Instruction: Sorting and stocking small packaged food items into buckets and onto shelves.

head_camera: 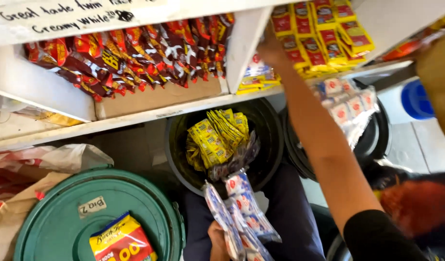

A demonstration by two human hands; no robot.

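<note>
- We grip a strip of clear sachets with red and white labels [241, 212] in our left hand [217, 241], fingers clenched on it, low in view above the black bin [176, 145].
- Our right hand [270, 48] reaches up to the shelf divider [241, 48]; finger state we cannot tell (blurred, partly hidden).
- Judgement: support the strip's hanging length so it does not snag the yellow sachets [215, 137].
- Green lid [63, 212] lies left.
</note>
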